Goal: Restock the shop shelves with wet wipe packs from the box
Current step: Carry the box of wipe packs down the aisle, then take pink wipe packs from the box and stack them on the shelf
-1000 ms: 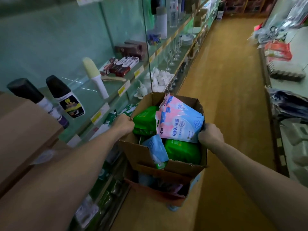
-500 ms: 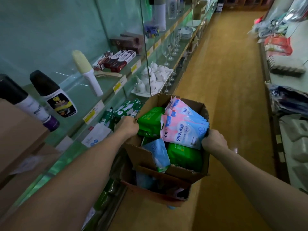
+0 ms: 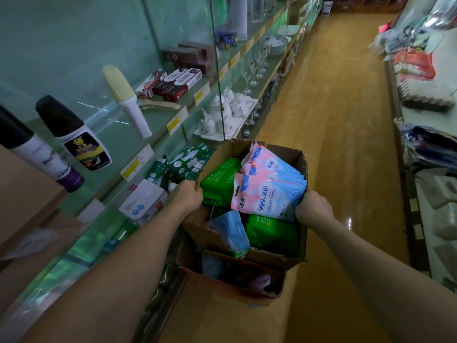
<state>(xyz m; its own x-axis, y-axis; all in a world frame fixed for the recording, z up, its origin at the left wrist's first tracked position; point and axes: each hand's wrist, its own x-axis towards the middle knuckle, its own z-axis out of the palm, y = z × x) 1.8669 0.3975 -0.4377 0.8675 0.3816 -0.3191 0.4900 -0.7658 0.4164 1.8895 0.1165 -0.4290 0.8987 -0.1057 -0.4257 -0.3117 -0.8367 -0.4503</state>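
Both hands hold the cardboard box [image 3: 257, 259] by its rims: the left hand [image 3: 186, 196] has its fingers curled over the left edge and the right hand [image 3: 314, 206] over the right edge, with the fingertips hidden inside. Between them, wet wipe packs [image 3: 270, 235] fill the box. The top pink-and-blue pack [image 3: 267, 196] lies flat, its long side running left to right and its right end just beside the right hand, so that hand looks nearer for a pick. The glass shelf [image 3: 111, 219] sits just left of the box, nearer the left hand.
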